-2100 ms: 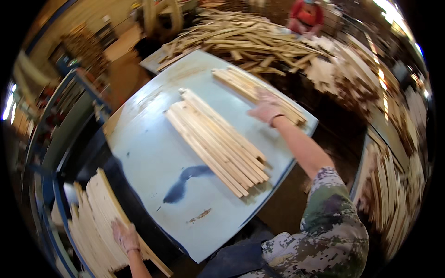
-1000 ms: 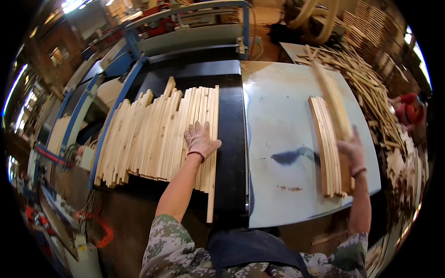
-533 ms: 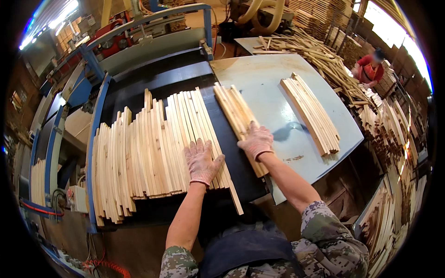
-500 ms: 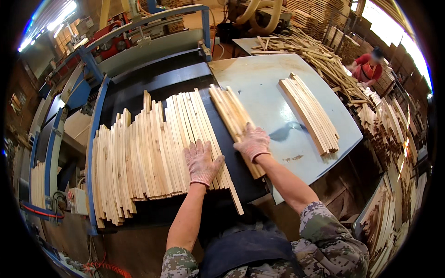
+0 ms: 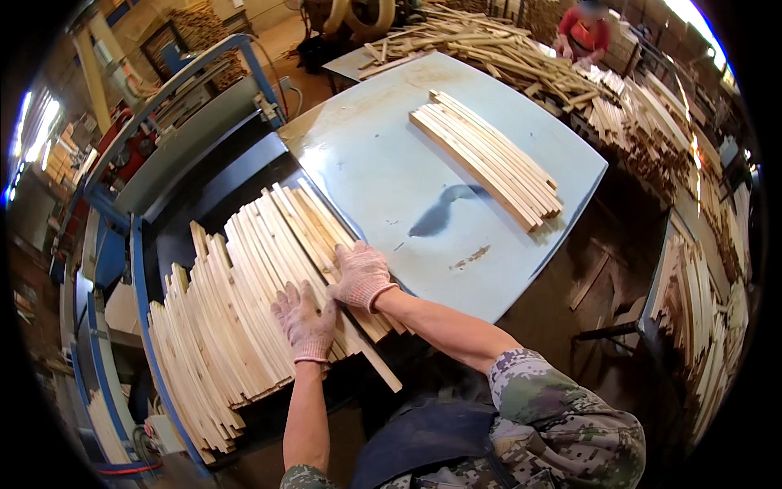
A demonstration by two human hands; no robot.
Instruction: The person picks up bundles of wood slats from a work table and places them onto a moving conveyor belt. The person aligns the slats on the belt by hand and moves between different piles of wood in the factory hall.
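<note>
Pale wooden strips [image 5: 236, 310] lie side by side in an uneven row on a black machine bed [image 5: 175, 212]. My left hand [image 5: 305, 322], in a light knitted glove, rests on them with its fingers spread. At the row's right edge my gloved right hand [image 5: 361, 277] spans a bundle of strips [image 5: 314, 213], its thumb toward my left hand. The undersides of both hands are hidden. One strip [image 5: 379, 367] sticks out nearer to me than its neighbours.
Another bundle of strips [image 5: 489, 167] lies on the pale blue tabletop [image 5: 350, 155] to the right. A blue machine frame [image 5: 142, 269] borders the bed on the left. Loose wood [image 5: 497, 57] is heaped behind the tabletop, where a person in red [image 5: 582, 37] stands.
My right hand has moved left with its bundle, which now lies against the row. My left hand stays on the strips. The whole view has turned toward the right.
</note>
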